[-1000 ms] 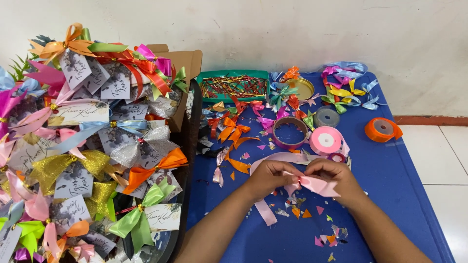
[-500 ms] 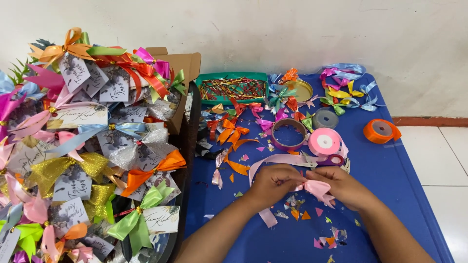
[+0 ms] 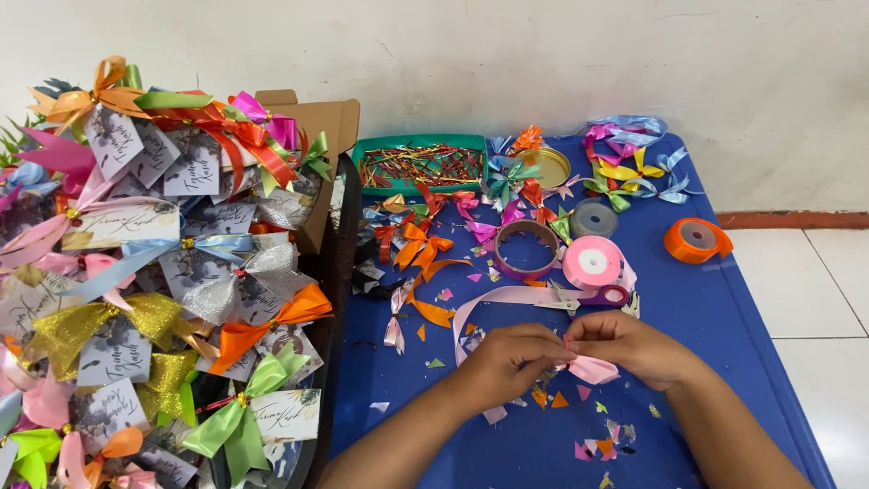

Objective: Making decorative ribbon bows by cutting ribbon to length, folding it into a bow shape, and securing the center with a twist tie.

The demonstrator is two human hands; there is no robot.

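On our left stands a heap of finished satin ribbon bows tied to printed paper tags [image 3: 154,272], stacked aside off the blue plastic table [image 3: 724,308]. Our left hand [image 3: 511,358] and right hand [image 3: 634,346] meet at the table's middle, both pinching a small folded pink satin ribbon bow [image 3: 593,369] between fingertips, keeping its loops tight. The pink ribbon spool [image 3: 593,263] sits just behind, within reach, feeding its strip toward us.
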